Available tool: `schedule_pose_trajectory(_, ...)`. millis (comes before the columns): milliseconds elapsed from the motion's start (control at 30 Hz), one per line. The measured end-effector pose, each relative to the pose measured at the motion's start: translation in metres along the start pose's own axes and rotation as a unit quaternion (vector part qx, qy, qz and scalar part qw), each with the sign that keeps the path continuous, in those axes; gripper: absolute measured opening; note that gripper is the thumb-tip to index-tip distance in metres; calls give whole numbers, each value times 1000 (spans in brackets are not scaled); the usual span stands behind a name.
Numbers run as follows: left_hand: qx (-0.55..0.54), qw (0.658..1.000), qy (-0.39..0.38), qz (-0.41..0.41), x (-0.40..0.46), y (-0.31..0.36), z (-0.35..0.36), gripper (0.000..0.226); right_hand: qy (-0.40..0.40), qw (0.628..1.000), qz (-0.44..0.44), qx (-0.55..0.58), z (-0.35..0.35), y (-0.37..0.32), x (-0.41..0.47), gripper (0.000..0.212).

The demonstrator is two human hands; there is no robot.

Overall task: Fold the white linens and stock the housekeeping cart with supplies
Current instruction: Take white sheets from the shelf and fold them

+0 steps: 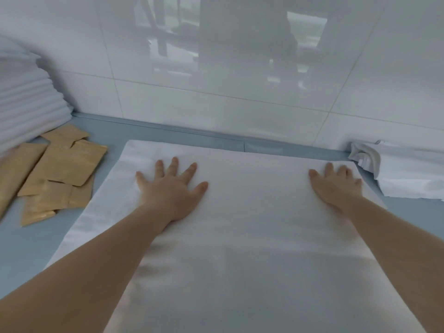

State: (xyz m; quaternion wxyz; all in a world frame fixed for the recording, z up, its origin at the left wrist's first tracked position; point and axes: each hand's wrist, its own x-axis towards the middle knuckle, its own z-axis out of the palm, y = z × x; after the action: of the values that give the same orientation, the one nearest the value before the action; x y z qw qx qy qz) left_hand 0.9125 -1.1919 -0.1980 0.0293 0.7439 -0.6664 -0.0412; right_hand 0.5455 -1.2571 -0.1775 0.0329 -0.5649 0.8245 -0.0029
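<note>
White linen (pixel 240 236): one flat, smooth sheet, plain white, spread lengthwise on the blue-grey table (pixel 28 251); its far edge lies near the wall, its near end runs out of view below. No label, tag or printing readable on it.

Left hand (pixel 171 191): palm down on the linen's far left part, fingers straight and spread, grasping nothing.

Right hand (pixel 336 186): palm down near the linen's far right edge, fingers straight and released, pressing flat.

Brown paper packets (pixel 60 169): several, overlapping loosely on the table left of the linen, apart from it. Any writing too blurred to read.

Stack of folded white linens (pixel 24 102): far left, behind the packets.

Crumpled white cloth (pixel 398 171): right of the linen, near the right hand.

Glossy white tiled wall (pixel 240 68): behind the table, showing dim reflections.
</note>
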Motion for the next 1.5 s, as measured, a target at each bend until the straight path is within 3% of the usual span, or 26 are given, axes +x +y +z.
schedule_pose_trajectory(67, 4, 1000, -6, 10, 2, 0, 0, 71, -8, 998, -64, -8, 11, -56, -34, 73)
schedule_pose_trajectory(167, 0, 999, -5, 41, 7, -7, 2, 72, -9, 969, -246, 1, 31, -155, -93, 59)
schedule_pose_trajectory(233, -11, 998, -14, 67, 16, -19, 1, 69, -4, 960, -281, 12, 33, -192, -117, 54)
schedule_pose_trajectory(300, -16, 997, -21, 75, 30, -40, -4, 68, -15, 963, -269, 17, 30, -198, -121, 53)
schedule_pose_trajectory(433, -33, 999, -14, 10, 60, -84, -16, 65, -14, 964, -266, 23, 29, -197, -117, 54)
schedule_pose_trajectory(567, -41, 999, -20, -10, 49, -66, -19, 58, -15, 966, -255, 25, 29, -201, -117, 54)
schedule_pose_trajectory(767, -36, 995, -16, 89, -38, -26, 7, 66, -8, 968, -248, 27, 24, -204, -112, 53)
schedule_pose_trajectory(967, -34, 996, 21, 80, -52, -28, 3, 58, -31, 962, -271, 29, 29, -202, -165, 53)
schedule_pose_trajectory(1067, -44, 995, 22, 87, -52, -30, 2, 57, -15, 954, -298, 32, 33, -157, -189, 54)
schedule_pose_trajectory(1133, -46, 995, 12, 93, -51, -31, -1, 58, -10, 967, -253, 11, 28, -108, -180, 56)
schedule_pose_trajectory(1267, -29, 994, 24, 105, -56, -31, -3, 55, -31, 997, -65, -11, 14, -8, -158, 60)
schedule_pose_trajectory(1367, 10, 994, 29, 107, -69, -13, -10, 49, -39, 999, 25, -5, 14, 1, -168, 57)
schedule_pose_trajectory(1433, 11, 990, 15, 140, -94, 20, -7, 55, -36, 999, -8, -5, 19, -33, -185, 54)
schedule_pose_trajectory(1500, -33, 982, 6, 185, -123, 49, 0, 55, -15, 992, -127, 0, 28, -72, -207, 52)
